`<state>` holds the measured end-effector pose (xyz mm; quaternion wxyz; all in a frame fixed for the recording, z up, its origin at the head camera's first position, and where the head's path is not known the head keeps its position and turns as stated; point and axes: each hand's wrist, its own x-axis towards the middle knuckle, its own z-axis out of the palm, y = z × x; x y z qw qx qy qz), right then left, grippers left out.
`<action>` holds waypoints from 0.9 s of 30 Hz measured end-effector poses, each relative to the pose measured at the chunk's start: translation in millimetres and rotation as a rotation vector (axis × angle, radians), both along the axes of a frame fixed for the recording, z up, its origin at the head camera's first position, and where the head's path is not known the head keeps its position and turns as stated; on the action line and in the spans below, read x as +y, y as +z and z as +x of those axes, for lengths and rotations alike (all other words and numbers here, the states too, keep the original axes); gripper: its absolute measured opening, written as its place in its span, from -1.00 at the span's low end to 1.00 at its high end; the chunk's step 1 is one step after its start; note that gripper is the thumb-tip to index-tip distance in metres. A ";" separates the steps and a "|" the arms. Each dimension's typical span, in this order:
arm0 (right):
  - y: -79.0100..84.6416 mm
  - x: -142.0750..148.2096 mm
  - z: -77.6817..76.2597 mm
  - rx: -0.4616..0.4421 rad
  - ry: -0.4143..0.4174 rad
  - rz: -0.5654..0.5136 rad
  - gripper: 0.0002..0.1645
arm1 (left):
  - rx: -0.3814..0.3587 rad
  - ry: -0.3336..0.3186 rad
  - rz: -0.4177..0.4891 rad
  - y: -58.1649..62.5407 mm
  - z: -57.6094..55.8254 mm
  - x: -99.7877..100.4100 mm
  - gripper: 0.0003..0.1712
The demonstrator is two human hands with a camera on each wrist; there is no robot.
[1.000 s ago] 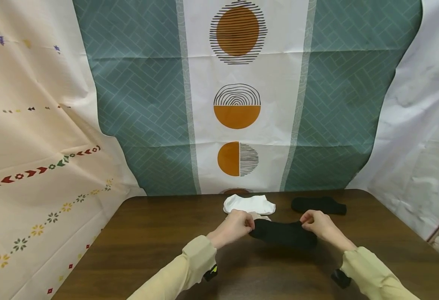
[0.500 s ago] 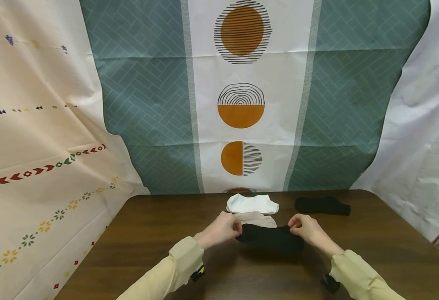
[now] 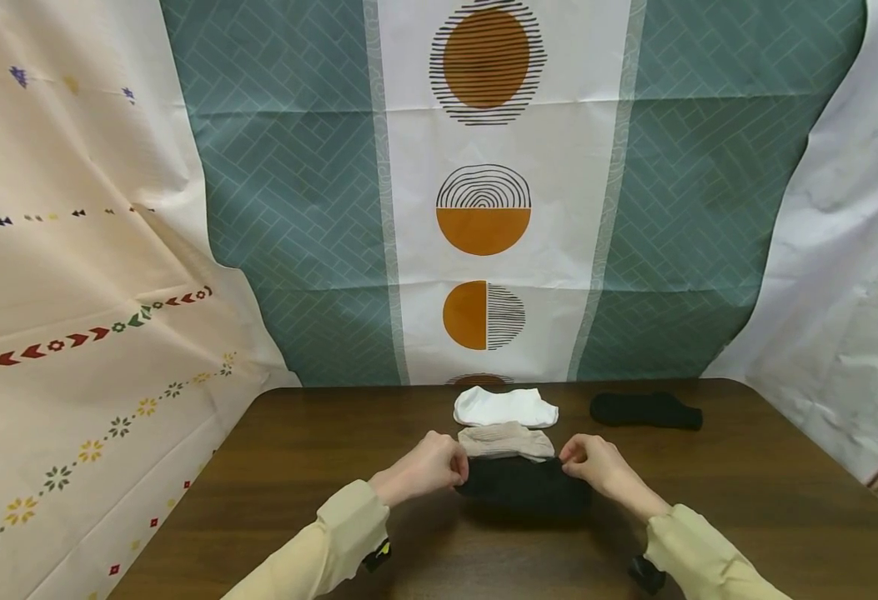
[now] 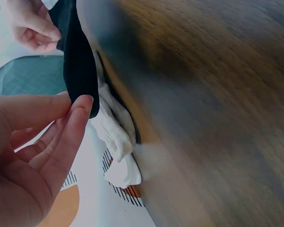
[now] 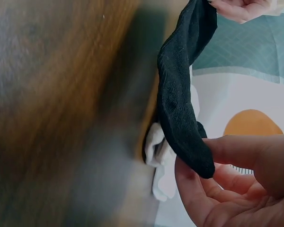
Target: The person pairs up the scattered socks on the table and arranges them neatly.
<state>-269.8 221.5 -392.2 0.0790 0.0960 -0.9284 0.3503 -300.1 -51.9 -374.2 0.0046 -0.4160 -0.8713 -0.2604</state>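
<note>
Stretched between both hands is a black sock (image 3: 521, 490), held just above the table near its middle. My left hand (image 3: 427, 467) pinches its left end between thumb and fingers, as the left wrist view shows. At the other end my right hand (image 3: 599, 467) pinches the sock by its upper edge. Right behind the black sock lies a beige sock (image 3: 504, 440), its near edge partly hidden. Beyond that a white sock (image 3: 504, 407) lies flat.
Another black sock (image 3: 644, 411) lies at the back right of the brown wooden table (image 3: 296, 467). Patterned cloths hang behind the table (image 3: 484, 275) and at its left (image 3: 93, 292). A pale cloth (image 3: 829, 250) hangs at the right.
Both hands have carried the black sock left and toward me and lower, so the beige sock behind it now shows. The other socks lie where they were; the head view shifted slightly.
</note>
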 end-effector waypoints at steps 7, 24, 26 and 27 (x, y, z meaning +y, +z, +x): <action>-3.2 -7.5 -0.5 0.017 0.024 -0.009 -0.85 | -0.023 0.005 -0.003 -2.0 2.2 -8.6 -0.78; -10.0 -14.8 -1.5 0.017 0.032 -0.019 -0.81 | -0.076 0.038 -0.066 -11.2 5.4 -13.5 -0.76; -11.1 -15.2 -1.7 0.008 0.029 -0.020 -0.82 | -0.086 0.035 -0.070 -12.5 5.9 -13.1 -0.76; -11.6 -15.3 -1.7 0.002 0.027 -0.020 -0.82 | -0.090 0.034 -0.072 -13.2 5.9 -13.0 -0.76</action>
